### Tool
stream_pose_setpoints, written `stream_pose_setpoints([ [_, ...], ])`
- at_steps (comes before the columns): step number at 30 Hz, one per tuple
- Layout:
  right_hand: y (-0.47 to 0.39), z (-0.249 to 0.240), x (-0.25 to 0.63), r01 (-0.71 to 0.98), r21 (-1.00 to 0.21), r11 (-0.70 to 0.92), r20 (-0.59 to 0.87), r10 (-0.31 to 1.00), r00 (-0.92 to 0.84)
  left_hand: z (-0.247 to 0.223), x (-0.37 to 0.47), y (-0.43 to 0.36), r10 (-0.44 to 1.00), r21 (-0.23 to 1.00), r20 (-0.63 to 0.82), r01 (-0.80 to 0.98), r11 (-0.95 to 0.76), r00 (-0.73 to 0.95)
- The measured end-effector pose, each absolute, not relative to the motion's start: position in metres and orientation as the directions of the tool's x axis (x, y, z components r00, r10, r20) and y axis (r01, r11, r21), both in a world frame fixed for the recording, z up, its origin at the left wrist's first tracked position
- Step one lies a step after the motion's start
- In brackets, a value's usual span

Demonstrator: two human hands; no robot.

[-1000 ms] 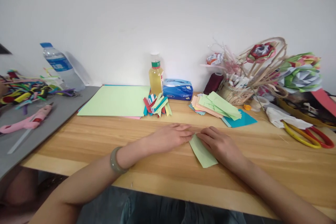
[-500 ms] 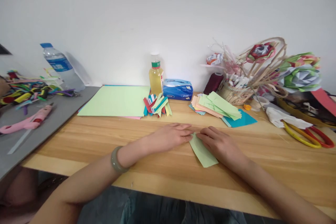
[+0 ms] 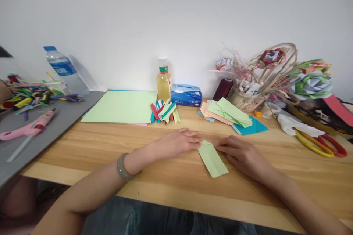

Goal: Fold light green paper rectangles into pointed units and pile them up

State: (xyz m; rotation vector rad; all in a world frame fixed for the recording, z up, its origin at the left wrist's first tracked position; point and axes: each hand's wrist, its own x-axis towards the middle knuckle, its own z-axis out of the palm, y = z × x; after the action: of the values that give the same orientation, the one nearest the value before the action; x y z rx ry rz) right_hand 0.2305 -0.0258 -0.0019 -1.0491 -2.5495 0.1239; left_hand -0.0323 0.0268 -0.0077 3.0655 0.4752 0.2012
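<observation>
A light green strip of paper (image 3: 213,159) lies slantwise on the wooden table, with a lengthwise crease and a small fold at its far end. My left hand (image 3: 179,143) rests flat with its fingers stretched out, the fingertips touching the paper's upper left edge. Just off the paper's right side is my right hand (image 3: 242,154), its fingers loosely bent and apart, the tips close to the edge. Beyond the hands sits a pile of green and peach paper pieces (image 3: 230,112), beside a blue sheet (image 3: 255,126).
Behind lie large green sheets (image 3: 121,106), folded coloured strips (image 3: 164,111), a drink bottle (image 3: 163,80) and a tissue pack (image 3: 186,95). Scissors (image 3: 321,143), a thread spool (image 3: 223,89) and paper flowers (image 3: 311,80) are right. A pink glue gun (image 3: 33,126) lies left on a grey mat.
My right hand has slid right, off the green paper, uncovering its right side and folded far end. My left hand stays almost where it was.
</observation>
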Motion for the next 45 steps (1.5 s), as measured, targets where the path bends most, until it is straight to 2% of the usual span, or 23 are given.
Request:
stream_pose_setpoints([
  [5, -0.033, 0.011, 0.229, 0.605, -0.537, 0.588, 0.162, 0.775, -0.610, -0.009, -0.033, 0.030, 0.288, 0.077, 0.128, 0.281, -0.957, 0.949],
  [8, -0.035, 0.012, 0.223, 0.539, -0.600, 0.592, 0.113, 0.729, -0.675, -0.008, -0.034, 0.031, 0.291, 0.055, 0.115, 0.287, -0.956, 0.950],
  [11, -0.034, 0.003, 0.219, 0.559, -0.495, 0.665, 0.189, 0.711, -0.677, -0.010, -0.034, 0.030, 0.307, 0.003, 0.158, 0.311, -0.950, 0.938],
  [16, -0.033, -0.012, 0.210, 0.746, -0.121, 0.654, 0.397, 0.721, -0.568, -0.011, -0.030, 0.019, 0.305, -0.046, 0.368, 0.345, -0.937, 0.878],
  [18, -0.033, -0.012, 0.204, 0.784, -0.017, 0.621, 0.426, 0.714, -0.556, -0.009, -0.027, 0.011, 0.275, -0.053, 0.382, 0.318, -0.947, 0.882],
  [20, -0.033, -0.010, 0.199, 0.785, 0.014, 0.619, 0.420, 0.709, -0.566, -0.008, -0.025, 0.005, 0.264, -0.069, 0.351, 0.306, -0.950, 0.898],
  [22, -0.031, -0.009, 0.197, 0.766, -0.029, 0.642, 0.402, 0.709, -0.579, -0.008, -0.025, 0.003, 0.257, -0.090, 0.306, 0.297, -0.951, 0.917],
  [27, -0.028, -0.008, 0.203, 0.676, -0.251, 0.693, 0.353, 0.716, -0.602, -0.009, -0.026, 0.004, 0.270, -0.120, 0.254, 0.307, -0.944, 0.929],
  [33, -0.025, -0.005, 0.206, 0.623, -0.377, 0.685, 0.307, 0.727, -0.614, -0.010, -0.027, 0.004, 0.270, -0.135, 0.254, 0.310, -0.941, 0.929],
  [36, -0.021, -0.002, 0.205, 0.602, -0.496, 0.625, 0.242, 0.766, -0.595, -0.010, -0.028, 0.003, 0.268, -0.133, 0.258, 0.309, -0.942, 0.928],
  [39, -0.015, 0.003, 0.204, 0.615, -0.604, 0.507, 0.119, 0.820, -0.559, -0.009, -0.027, 0.001, 0.270, -0.117, 0.270, 0.310, -0.943, 0.924],
  [45, -0.009, 0.010, 0.198, 0.676, -0.631, 0.381, -0.014, 0.865, -0.501, -0.015, -0.021, -0.006, 0.324, -0.101, 0.299, 0.367, -0.925, 0.898],
])
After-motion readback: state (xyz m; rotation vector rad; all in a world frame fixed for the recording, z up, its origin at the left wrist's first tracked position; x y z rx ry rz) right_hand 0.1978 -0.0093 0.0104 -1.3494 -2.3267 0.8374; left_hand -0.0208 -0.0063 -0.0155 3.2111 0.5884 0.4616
